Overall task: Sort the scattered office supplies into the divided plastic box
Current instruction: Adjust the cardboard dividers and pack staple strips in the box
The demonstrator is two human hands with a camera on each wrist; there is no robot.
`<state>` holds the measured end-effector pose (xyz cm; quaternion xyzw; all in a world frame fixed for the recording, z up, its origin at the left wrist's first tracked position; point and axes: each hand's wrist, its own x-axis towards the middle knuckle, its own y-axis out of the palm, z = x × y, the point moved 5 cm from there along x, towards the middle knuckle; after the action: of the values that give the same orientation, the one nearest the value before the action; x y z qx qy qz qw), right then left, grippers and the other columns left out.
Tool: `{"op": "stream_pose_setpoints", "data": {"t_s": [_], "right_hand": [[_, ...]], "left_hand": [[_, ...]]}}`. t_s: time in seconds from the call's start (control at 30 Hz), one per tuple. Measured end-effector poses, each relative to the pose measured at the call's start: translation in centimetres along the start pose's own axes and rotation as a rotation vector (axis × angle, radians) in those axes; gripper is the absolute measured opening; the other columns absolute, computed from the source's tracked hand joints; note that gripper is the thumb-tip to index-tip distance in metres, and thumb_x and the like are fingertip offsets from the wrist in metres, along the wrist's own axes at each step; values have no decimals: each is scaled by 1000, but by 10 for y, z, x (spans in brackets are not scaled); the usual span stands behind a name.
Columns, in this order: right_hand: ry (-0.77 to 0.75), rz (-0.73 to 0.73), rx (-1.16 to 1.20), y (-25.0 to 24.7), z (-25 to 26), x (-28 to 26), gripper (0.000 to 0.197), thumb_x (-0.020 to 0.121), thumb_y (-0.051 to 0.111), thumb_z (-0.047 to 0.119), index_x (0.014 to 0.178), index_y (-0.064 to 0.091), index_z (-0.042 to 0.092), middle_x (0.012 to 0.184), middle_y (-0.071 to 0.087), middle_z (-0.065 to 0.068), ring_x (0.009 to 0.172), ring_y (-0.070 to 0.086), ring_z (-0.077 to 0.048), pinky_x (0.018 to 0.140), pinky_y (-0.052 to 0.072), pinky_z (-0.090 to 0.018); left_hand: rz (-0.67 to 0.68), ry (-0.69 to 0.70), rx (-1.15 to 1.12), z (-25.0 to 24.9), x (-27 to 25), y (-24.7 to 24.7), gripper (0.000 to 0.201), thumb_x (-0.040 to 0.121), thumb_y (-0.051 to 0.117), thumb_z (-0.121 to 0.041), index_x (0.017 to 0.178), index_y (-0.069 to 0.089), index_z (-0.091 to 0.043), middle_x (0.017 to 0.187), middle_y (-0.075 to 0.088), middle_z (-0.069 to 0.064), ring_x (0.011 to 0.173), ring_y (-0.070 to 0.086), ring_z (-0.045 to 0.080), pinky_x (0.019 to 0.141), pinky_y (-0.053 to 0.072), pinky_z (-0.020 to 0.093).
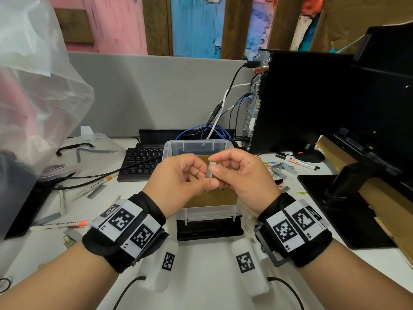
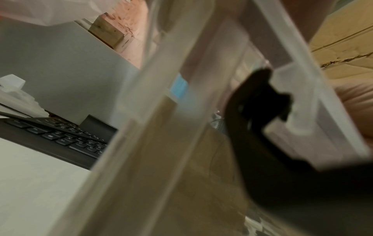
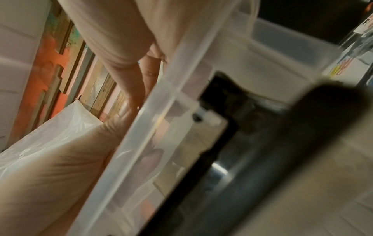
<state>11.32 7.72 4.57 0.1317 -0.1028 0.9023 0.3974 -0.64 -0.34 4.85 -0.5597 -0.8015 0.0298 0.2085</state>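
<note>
Clear plastic box at table centre, cardboard divider inside; other contents hidden by the hands. Left hand and right hand together pinch a staple strip above the box. Loose staple strips, paper clips and a marker lie at 2 o'clock; keyboard at 10 o'clock. Bare table remains at 6 o'clock.

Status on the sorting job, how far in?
Early. Nothing visibly sorted: the plastic box shows only a cardboard divider. In hand: left hand and right hand both pinch a staple strip above it. Left: staples and clips at right, markers at left.
</note>
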Motion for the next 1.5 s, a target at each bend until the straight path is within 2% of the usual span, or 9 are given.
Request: {"op": "stream_pose_setpoints", "data": {"t_s": [0.1, 0.2, 0.3, 0.37, 0.53, 0.63, 0.8, 1.1, 1.5], "right_hand": [[8, 0, -26, 0, 1, -1, 16, 86, 64, 2, 96, 68, 13, 81, 67, -7, 70, 62, -15, 64, 53, -30], [24, -8, -16, -1, 0, 0, 18, 87, 63, 1, 96, 69, 15, 80, 66, -1, 69, 62, -8, 63, 51, -28], [30, -13, -38, -1, 0, 0, 21, 88, 61, 1, 95, 71, 18, 75, 66, 5, 67, 62, -7, 63, 51, -27], [37, -12, -40, 0, 1, 0, 23, 89, 59, 0, 95, 71, 19, 72, 67, 7, 65, 63, -7, 63, 52, -24], [67, 8, -12, 3, 3, -2, 24, 90, 56, -3, 98, 70, 15, 82, 68, -1, 68, 65, -4, 66, 55, -20], [74, 7, -2, 3, 4, -2, 24, 90, 56, -3, 97, 70, 15, 79, 66, 0, 66, 65, -3, 63, 54, -19], [78, -11, 0, 2, 3, -1, 22, 89, 58, -2, 95, 70, 15, 80, 64, -1, 71, 65, -9, 67, 57, -24], [89, 1, -4, 5, 4, -2, 21, 89, 58, -3, 91, 69, 15, 76, 64, 3, 67, 63, -3, 64, 55, -22], [111, 16, -17, 6, 4, -1, 19, 90, 57, -1, 92, 69, 14, 79, 64, 0, 69, 65, -5, 62, 56, -23]], "left_hand": [[-3, -12, -26, 0, -1, -1, 29, 68, 76, -28, 85, 67, -5, 72, 69, 9, 63, 64, 21, 63, 58, 35], [-20, -43, -54, 1, -1, -3, 12, 82, 70, -9, 92, 67, -3, 73, 68, 10, 62, 63, 15, 60, 55, 25], [-15, -70, -78, 3, 0, -3, 14, 83, 67, -2, 98, 64, -2, 81, 70, 19, 67, 68, 21, 67, 59, 33], [-20, -72, -84, 4, 1, -3, 14, 83, 68, -1, 97, 63, -4, 80, 70, 18, 69, 69, 24, 71, 59, 39], [-34, -76, -86, 3, 0, -4, 13, 83, 67, -1, 94, 62, -6, 76, 70, 16, 65, 68, 23, 73, 59, 44], [-33, -78, -92, 1, 0, -3, 15, 83, 68, -1, 95, 60, -6, 75, 70, 15, 64, 68, 21, 72, 59, 44], [-23, -86, -109, -1, -1, -2, 24, 79, 72, -3, 99, 58, -7, 75, 69, 15, 65, 67, 23, 69, 60, 37], [-16, -86, -89, -2, -2, -3, 24, 80, 71, -2, 98, 57, -8, 67, 68, 6, 61, 66, 19, 63, 59, 30], [-16, -79, -101, 0, 0, -3, 24, 79, 71, -1, 96, 55, -10, 63, 66, 4, 58, 65, 17, 64, 58, 34]]}}
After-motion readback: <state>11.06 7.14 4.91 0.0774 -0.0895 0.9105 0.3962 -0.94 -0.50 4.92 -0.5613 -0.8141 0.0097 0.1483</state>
